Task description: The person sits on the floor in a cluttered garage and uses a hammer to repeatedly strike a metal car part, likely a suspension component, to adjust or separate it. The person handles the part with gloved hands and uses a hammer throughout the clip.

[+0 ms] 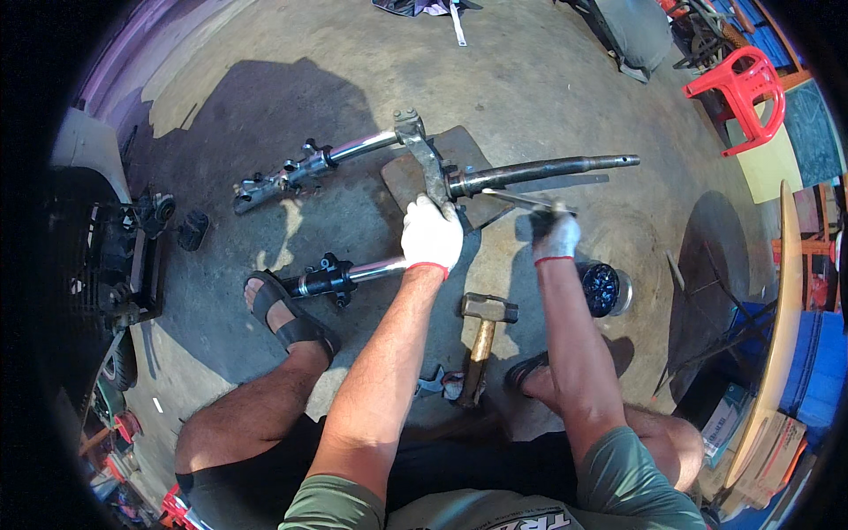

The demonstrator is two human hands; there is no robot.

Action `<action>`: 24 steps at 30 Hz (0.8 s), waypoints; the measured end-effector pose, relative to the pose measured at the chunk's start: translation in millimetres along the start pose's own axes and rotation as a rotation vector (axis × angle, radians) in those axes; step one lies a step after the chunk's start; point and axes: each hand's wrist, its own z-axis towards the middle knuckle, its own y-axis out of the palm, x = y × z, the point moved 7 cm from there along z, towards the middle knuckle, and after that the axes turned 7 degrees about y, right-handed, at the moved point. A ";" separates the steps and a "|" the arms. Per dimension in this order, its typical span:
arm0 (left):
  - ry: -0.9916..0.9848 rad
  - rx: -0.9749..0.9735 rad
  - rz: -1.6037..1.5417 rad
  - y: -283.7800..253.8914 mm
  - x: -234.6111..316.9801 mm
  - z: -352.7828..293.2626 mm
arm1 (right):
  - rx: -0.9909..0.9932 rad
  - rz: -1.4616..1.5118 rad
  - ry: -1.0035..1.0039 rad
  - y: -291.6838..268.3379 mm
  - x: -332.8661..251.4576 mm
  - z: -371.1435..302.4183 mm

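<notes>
A motorcycle front fork lies on the floor before me. Its clamp (427, 162) joins two fork legs, and the dark steering stem (565, 168) points to the right. My left hand (432, 233), in a white glove with a red cuff, is closed around the clamp's near end. The near fork leg (340, 277) runs left from under that hand. My right hand (556, 235), also gloved and a little blurred, is closed on a thin metal bar (521, 200). The bar's left end lies close to the stem's base; whether it touches, I cannot tell.
A sledgehammer (481, 340) lies between my feet, beside a rag (452, 385). A flat board (459, 146) is under the clamp. Near my right forearm stands a round tub with black, shiny contents (601, 290). A red plastic chair (749, 95) is at the far right, machinery (97, 256) at the left.
</notes>
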 end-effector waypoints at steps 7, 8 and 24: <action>-0.009 0.014 0.018 0.8 -4.1 1.8 | 0.026 0.096 0.083 -5.6 25.9 -2.6; -0.005 0.020 0.023 1.1 -3.3 1.7 | 0.015 0.091 0.095 -4.4 30.5 -1.6; -0.005 0.023 -0.003 -1.9 -3.4 1.1 | -0.286 -0.315 -0.282 85.2 -75.4 -46.5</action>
